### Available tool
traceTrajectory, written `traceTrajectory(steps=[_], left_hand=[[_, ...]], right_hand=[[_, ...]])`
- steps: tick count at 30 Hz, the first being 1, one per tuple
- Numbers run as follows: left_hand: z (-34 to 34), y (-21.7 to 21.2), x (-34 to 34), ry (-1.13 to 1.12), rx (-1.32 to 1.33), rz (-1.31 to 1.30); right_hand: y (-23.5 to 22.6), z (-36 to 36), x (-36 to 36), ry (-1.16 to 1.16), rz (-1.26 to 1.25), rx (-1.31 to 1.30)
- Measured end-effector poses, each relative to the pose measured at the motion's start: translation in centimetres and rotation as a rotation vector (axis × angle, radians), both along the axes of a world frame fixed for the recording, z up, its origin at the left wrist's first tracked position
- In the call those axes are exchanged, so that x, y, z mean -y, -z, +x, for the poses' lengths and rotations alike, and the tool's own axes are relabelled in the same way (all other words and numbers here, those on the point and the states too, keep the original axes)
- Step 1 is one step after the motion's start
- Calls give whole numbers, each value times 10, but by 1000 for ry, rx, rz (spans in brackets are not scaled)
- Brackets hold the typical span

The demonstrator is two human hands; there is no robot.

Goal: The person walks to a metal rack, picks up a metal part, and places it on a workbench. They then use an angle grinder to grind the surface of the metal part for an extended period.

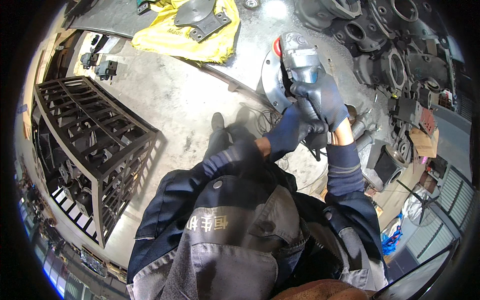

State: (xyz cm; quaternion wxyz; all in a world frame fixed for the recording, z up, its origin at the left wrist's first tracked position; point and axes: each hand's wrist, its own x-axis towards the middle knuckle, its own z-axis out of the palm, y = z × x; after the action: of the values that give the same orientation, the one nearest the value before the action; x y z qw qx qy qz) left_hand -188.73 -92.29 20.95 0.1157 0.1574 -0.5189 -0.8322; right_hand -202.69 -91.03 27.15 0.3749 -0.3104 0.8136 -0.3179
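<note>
The grey metal angle grinder [298,59] is clasped by both gloved hands, right hand [320,97] farther up its body, left hand [295,129] nearer its tail; its long axis points away, onto the round steel flange [269,80].

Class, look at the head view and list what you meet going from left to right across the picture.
Metal cage rack → yellow cloth → left hand → right hand on the grinder → grey metal castings.

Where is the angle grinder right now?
In the head view, upper centre-right: the angle grinder is gripped by the right hand, against a round metal flange on the workbench.
</note>
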Motion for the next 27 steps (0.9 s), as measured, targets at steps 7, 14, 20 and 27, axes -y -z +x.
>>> traceTrajectory(steps=[7,14,20,27], left_hand=[[26,13,-20,14,-83,14],[58,18,-47,133,-20,182],[93,6,-62,53,-62,457],[119,14,-78,333,-51,283]], right_hand=[[9,18,-16,-84,217,-143],[20,52,-53,-66,171,-196],[23,85,-79,-64,180,-325],[15,119,-120,63,35,-199]])
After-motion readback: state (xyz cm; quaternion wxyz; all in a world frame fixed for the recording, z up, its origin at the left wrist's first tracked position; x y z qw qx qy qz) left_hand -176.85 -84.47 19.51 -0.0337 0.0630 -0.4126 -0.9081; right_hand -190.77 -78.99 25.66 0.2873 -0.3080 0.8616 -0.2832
